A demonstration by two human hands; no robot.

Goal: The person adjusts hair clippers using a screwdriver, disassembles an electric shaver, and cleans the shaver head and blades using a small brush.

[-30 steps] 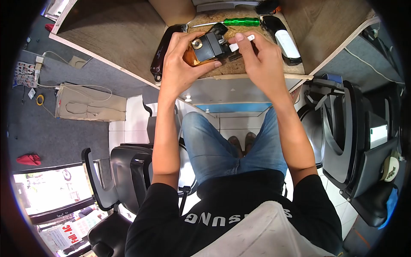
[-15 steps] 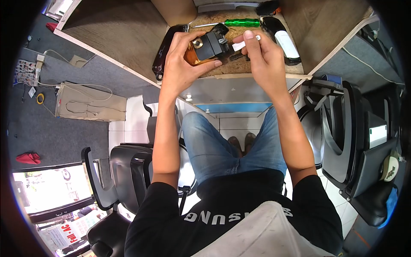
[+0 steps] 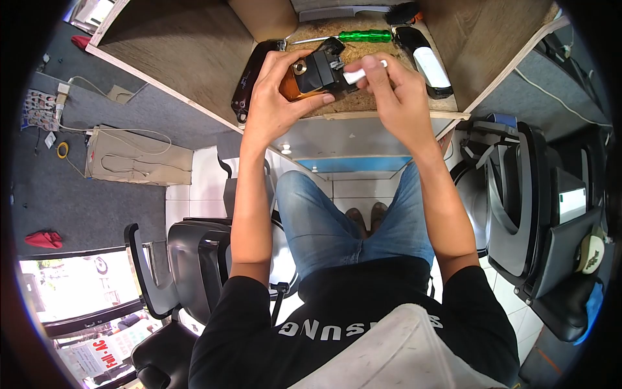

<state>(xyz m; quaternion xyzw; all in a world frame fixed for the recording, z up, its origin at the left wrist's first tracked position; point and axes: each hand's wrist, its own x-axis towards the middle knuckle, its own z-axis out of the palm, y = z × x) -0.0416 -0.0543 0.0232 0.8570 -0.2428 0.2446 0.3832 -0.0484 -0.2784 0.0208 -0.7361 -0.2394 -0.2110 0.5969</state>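
Note:
My left hand (image 3: pixel 272 97) is wrapped round a black and amber device (image 3: pixel 316 72), thumb along its near side and fingers over its far side. Metal parts show at the device's right end. Between the thumb and fingers of my right hand (image 3: pixel 394 84) is a small white tool (image 3: pixel 354 76), its wide end close to those metal parts; whether they touch is hard to tell. Beyond both hands lies a screwdriver with a green handle (image 3: pixel 365 36). A dark clipper-like device (image 3: pixel 251 78) rests left of my left hand, and a black and white one (image 3: pixel 430 65) right of my right hand.
The wooden shelf (image 3: pixel 353 117) has side walls left and right. A grey comb (image 3: pixel 343 11) and a dark brush (image 3: pixel 403 12) lie at its back. Black chairs stand at the left (image 3: pixel 201 266) and right (image 3: pixel 518 194). A cardboard box (image 3: pixel 139 155) is farther left.
Half a second ago the white tool was farther right; my right hand has brought it left, nearer the device's metal end. My left hand keeps its hold, almost unmoved.

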